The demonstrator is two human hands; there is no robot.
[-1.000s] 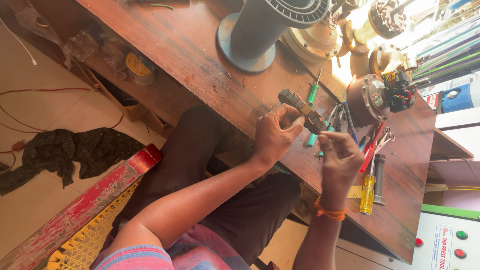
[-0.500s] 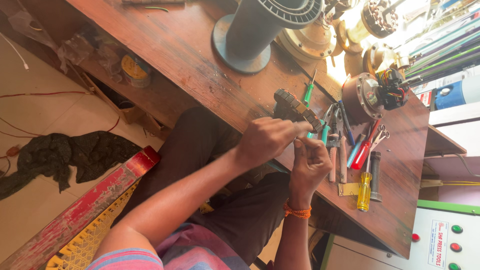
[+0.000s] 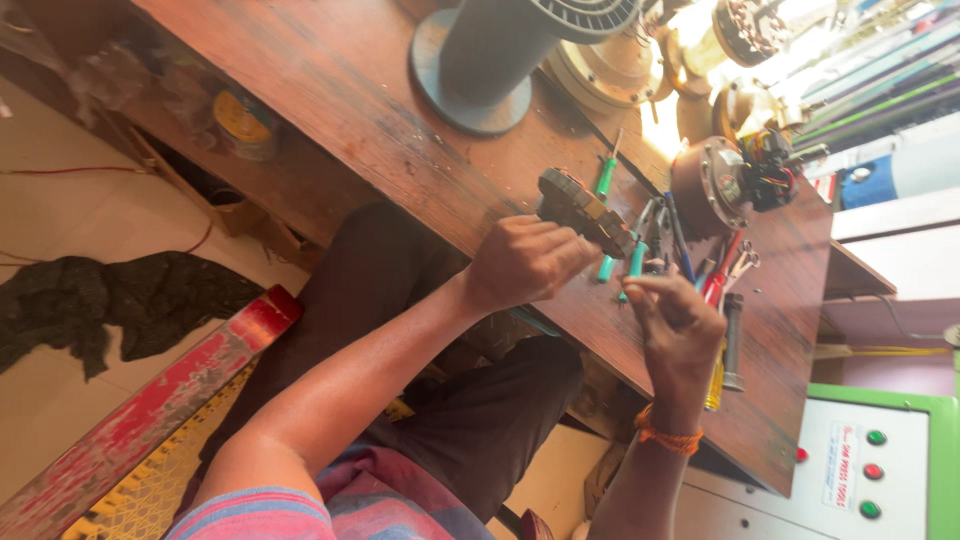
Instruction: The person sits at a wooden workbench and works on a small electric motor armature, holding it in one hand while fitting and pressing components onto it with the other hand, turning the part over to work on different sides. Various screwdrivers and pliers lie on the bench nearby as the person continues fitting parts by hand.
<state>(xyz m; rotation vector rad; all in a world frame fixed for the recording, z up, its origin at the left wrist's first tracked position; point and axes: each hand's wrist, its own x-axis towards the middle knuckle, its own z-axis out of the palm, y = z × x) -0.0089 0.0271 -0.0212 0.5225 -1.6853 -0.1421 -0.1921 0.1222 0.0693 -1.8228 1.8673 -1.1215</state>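
Note:
My left hand grips a dark, round, ribbed motor part and holds it just above the edge of the wooden workbench. My right hand, with an orange thread around its wrist, hovers a short way from the part's lower end. Its thumb and fingertips are pinched together, and anything between them is too small to see. Under the hands lie green-handled screwdrivers, a red-handled tool and a yellow-handled screwdriver.
A grey spool on a round base stands on the bench. A brown motor with coloured wires lies further along it. A green-edged control box with buttons is at the bottom right. Dark cloth and a red bar lie on the floor.
My right hand has drawn a little away from the part toward the lower right, while my left hand has kept its grip on the part.

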